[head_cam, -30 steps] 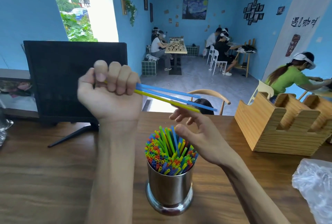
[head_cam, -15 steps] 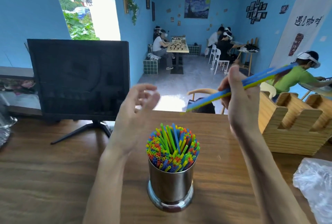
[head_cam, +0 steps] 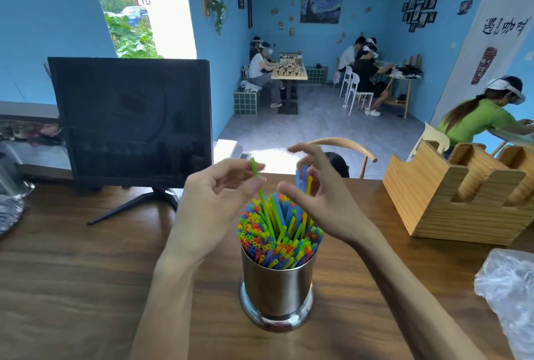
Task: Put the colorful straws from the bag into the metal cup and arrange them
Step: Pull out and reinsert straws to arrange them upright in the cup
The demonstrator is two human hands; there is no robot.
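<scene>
The steel cup stood on the dark wooden table, close to the person, and it was packed full of thin plastic straws in green, yellow, blue and orange-red, their open ends crowding the rim like a honeycomb; a few stood taller than the rest and leaned toward the middle. Above the cup the left hand pinched one green straw between thumb and fingertips, its lower end down among the others; the right hand curled round a few blue and yellow straws whose tips showed above its palm; the two hands were near each other but not touching. A crumpled clear plastic bag lay at the table's right edge; a wooden holder stood behind it; a dark monitor stood to the left.
</scene>
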